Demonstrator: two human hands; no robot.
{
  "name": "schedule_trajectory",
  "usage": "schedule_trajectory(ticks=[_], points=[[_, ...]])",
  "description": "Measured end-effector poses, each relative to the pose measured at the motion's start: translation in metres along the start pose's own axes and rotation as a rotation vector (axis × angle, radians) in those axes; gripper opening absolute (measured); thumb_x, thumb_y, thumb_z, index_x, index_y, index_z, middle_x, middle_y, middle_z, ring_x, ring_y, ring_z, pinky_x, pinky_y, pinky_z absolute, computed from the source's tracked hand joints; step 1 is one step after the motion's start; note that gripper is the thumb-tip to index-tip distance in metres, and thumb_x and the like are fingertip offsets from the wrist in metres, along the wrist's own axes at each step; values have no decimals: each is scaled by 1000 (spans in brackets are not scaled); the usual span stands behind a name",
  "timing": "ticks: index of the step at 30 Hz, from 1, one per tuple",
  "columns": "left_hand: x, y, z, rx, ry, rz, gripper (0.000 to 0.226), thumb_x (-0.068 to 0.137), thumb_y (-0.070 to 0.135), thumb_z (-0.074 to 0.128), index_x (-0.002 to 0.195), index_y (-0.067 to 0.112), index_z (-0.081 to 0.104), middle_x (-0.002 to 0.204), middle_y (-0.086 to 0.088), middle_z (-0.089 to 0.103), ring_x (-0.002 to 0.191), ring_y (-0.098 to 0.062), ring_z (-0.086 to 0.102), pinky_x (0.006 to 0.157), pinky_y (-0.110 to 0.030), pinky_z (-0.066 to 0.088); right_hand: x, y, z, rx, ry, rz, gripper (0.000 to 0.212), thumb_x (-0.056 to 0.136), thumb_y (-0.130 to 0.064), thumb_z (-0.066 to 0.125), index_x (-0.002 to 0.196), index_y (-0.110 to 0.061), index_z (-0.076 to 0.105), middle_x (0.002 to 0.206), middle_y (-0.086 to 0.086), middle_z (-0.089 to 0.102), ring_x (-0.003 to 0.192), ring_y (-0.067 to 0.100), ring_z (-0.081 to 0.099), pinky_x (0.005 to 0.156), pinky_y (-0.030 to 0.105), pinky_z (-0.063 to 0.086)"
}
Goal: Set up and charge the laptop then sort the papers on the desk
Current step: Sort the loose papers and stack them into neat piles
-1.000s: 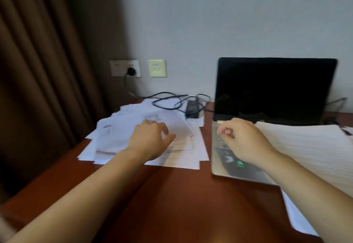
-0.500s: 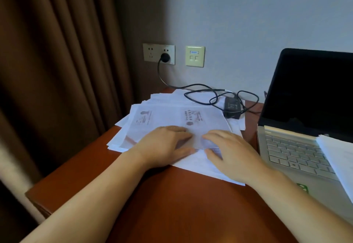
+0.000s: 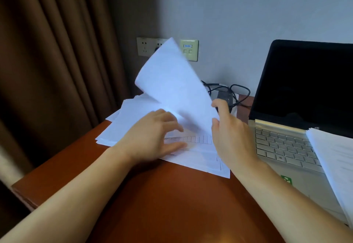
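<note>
A loose pile of white papers (image 3: pixel 129 120) lies at the back left of the brown desk (image 3: pixel 162 200). My right hand (image 3: pixel 231 135) grips the right edge of one white sheet (image 3: pixel 172 88) and holds it up, tilted, above the pile. My left hand (image 3: pixel 152 137) rests flat on the pile with fingers spread, over a page with a printed grid (image 3: pixel 196 139). The open laptop (image 3: pixel 298 109) stands to the right, its screen dark. Its black charger brick (image 3: pixel 225 97) and cable lie behind the papers.
A wall socket (image 3: pixel 147 46) and a cream network plate (image 3: pixel 189 49) sit on the wall behind the lifted sheet. A stack of lined papers (image 3: pixel 336 158) covers the laptop's right side. Brown curtains (image 3: pixel 57 70) hang close to the desk's left edge.
My right hand has lifted the top sheet off the pile and swung it upward, and it now hides the plug. My left hand stays on the papers.
</note>
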State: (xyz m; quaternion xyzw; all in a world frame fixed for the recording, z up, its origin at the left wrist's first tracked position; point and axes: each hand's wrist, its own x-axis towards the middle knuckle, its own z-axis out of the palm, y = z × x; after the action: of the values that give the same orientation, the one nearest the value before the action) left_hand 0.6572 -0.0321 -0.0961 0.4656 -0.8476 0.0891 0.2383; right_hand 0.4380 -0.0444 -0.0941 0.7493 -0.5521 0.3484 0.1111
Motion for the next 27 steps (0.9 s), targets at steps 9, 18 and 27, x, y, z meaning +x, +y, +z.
schedule_trajectory(ticks=[9,18,27], points=[[-4,1,-8,-50,-331,-276,40,99,50,54,125,21,62,125,3,67,115,-18,58,99,-39,47,3,18,7,371,196,158,33,87,13,47,95,-9,71,97,6,59,73,27,55,63,35,43],[2,-6,-1,187,-125,-120,26,97,25,49,90,21,74,86,0,72,82,-28,66,71,-39,51,4,23,7,427,206,122,42,90,10,42,113,-9,72,104,3,59,86,23,58,69,26,41],[2,-1,-9,278,372,143,22,96,29,58,91,23,79,87,10,76,90,-25,66,75,-38,43,-6,6,15,84,-44,-322,41,86,-38,59,116,-13,70,110,6,69,120,23,54,89,42,52]])
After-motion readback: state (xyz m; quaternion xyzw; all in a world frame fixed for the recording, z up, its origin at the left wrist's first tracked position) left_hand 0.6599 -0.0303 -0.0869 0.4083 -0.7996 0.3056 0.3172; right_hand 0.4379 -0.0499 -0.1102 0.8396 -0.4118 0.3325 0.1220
